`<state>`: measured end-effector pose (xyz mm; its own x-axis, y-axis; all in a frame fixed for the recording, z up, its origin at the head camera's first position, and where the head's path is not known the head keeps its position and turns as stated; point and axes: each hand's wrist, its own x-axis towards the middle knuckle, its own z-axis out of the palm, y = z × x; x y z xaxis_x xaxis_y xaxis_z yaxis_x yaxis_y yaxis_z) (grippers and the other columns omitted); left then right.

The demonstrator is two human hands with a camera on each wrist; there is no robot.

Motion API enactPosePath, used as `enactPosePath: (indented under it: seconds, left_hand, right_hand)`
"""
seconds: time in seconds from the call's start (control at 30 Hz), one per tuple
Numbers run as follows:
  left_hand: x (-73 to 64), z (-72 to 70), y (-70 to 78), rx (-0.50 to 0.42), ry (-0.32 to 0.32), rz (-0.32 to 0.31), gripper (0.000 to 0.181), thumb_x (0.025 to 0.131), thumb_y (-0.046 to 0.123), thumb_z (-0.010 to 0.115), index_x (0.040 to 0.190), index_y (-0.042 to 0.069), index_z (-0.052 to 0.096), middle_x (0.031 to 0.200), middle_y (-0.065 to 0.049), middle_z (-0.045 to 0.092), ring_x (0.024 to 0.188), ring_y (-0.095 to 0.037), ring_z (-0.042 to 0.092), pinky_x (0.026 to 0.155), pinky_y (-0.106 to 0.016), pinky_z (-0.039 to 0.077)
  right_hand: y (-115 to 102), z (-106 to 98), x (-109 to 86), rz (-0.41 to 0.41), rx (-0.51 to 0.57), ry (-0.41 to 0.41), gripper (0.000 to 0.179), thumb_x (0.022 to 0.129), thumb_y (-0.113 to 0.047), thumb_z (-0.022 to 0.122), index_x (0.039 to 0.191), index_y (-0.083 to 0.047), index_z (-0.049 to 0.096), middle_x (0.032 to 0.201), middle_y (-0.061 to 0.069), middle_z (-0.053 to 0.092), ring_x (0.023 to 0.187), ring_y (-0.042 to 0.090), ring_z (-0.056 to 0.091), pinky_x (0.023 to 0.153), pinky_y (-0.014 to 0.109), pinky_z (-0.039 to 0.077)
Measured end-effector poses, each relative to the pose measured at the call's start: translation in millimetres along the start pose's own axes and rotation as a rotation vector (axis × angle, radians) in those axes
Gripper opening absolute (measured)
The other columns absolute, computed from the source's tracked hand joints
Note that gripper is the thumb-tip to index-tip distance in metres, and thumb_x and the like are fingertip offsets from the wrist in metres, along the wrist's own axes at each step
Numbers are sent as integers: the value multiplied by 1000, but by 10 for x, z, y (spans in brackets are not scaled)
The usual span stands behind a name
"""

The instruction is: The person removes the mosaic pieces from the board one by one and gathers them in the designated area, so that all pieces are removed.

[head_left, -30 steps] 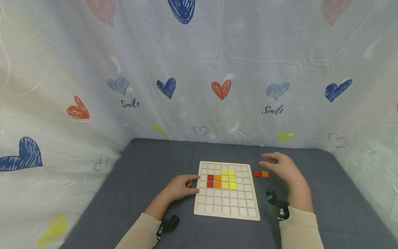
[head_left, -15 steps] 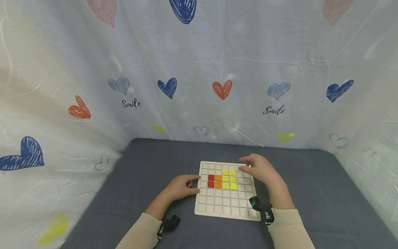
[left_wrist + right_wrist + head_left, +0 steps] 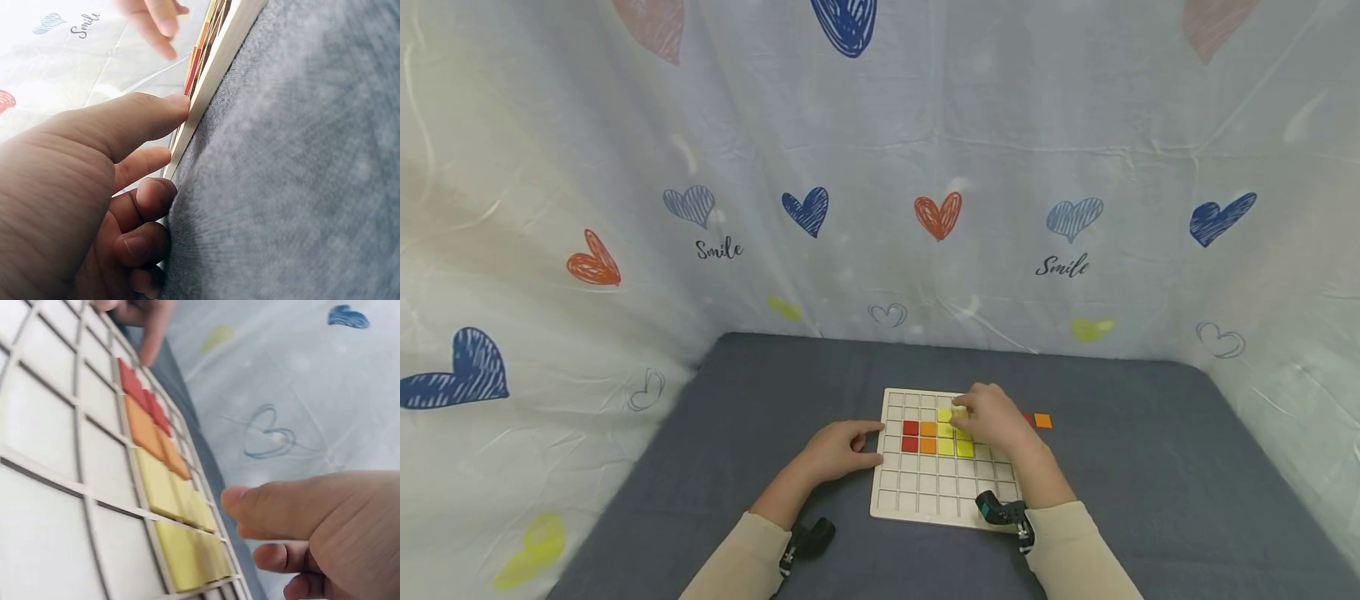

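A square wooden grid board [image 3: 917, 504] lies on the table, with red tiles [image 3: 910, 444], orange tiles [image 3: 928, 446] and yellow tiles [image 3: 946, 447] set in its cells. My left hand [image 3: 832, 451] touches the board's left edge with thumb and index finger apart; the left wrist view shows the thumb [image 3: 165, 112] against the wooden side and the other fingers bent. Over the upper yellow tiles hovers my right hand [image 3: 996, 417], thumb and index finger parted, no tile visible between them. It covers part of the yellow group. In the right wrist view its thumb [image 3: 275, 503] points toward the yellow tiles.
On the dark grey table cloth [image 3: 775, 392], right of the board, lie a loose orange tile [image 3: 1042, 421] and a red tile [image 3: 1027, 418], partly hidden by the right hand. A pale curtain [image 3: 865, 150] printed with hearts hangs behind and at both sides.
My right hand has moved left, from above the loose tiles across the board's right edge to the yellow tiles. The loose tiles, hidden half a second ago, show again. The left hand stays put.
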<state>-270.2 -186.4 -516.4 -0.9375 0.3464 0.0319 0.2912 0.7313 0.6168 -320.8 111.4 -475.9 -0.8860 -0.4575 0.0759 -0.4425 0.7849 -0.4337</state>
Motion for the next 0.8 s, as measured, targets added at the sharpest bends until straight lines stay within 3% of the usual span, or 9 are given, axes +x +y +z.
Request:
enactPosePath:
  seconds: [0.13,0.47,0.8]
  left_hand:
    - [-5,4,-7,0,0,3,54,91,32,80,139,16,66,65,7,46,55,-8,37,56,-28,33]
    - [-1,0,-6,-2,-2,2,53,91,33,80,139,16,66,64,8,46,55,-7,37,56,-27,32]
    - [-1,6,-14,3,-2,3,54,91,33,80,140,16,66,64,8,45,55,-7,36,57,-27,32]
  right_hand:
    - [-29,116,26,35,-70,6,31,95,-25,76,117,-4,77,101,7,60,87,24,44,77,40,39]
    - [-66,193,48,69,-69,113,26,91,-21,78,113,-7,79,106,7,64,94,26,50,83,45,41]
    - [-91,199,65,50,-114,194,24,88,-21,82,110,-13,80,98,1,61,89,21,49,77,41,38]
